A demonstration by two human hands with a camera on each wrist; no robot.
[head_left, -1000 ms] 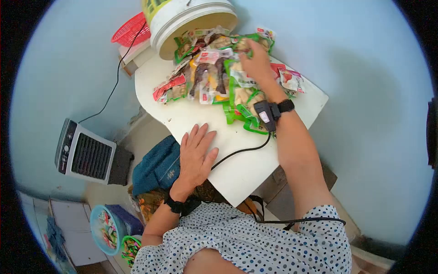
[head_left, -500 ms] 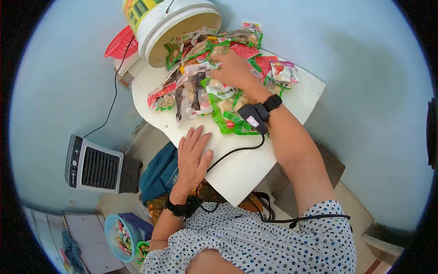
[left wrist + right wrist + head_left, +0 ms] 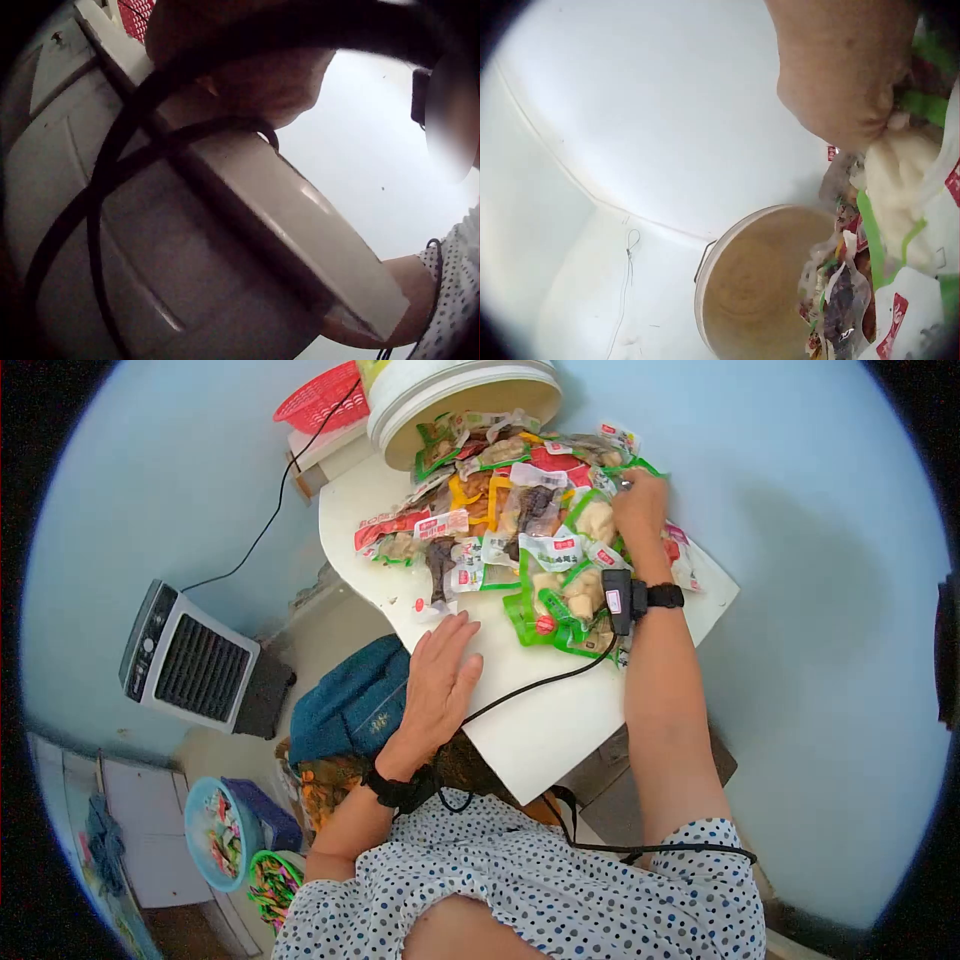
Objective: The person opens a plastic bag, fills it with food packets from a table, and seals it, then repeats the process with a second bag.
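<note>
Plastic food packets (image 3: 535, 510) are heaped on the white table (image 3: 545, 730). My right hand (image 3: 640, 510) is at the heap's right side, fingers curled at the top of a green-edged packet of pale pieces (image 3: 597, 518), which it grips. The right wrist view shows this hand (image 3: 847, 67) over the pale packet (image 3: 900, 172), its fingertips mostly hidden. My left hand (image 3: 440, 675) rests at the table's near left edge with fingers straight, holding nothing. In the left wrist view the left hand (image 3: 262, 82) lies by the table edge behind a black cable.
A white bucket (image 3: 465, 405) lies tipped behind the heap, mouth towards me. A red basket (image 3: 318, 398) stands back left. An air cooler (image 3: 190, 660), a blue tub (image 3: 197, 840) and a green basket (image 3: 262, 860) are at the left. A black cable (image 3: 540, 682) crosses the table.
My right hand first moved left over the heap, then right to its far right side, and packets there have shifted. The left hand stays at the table edge. The head view has swung.
</note>
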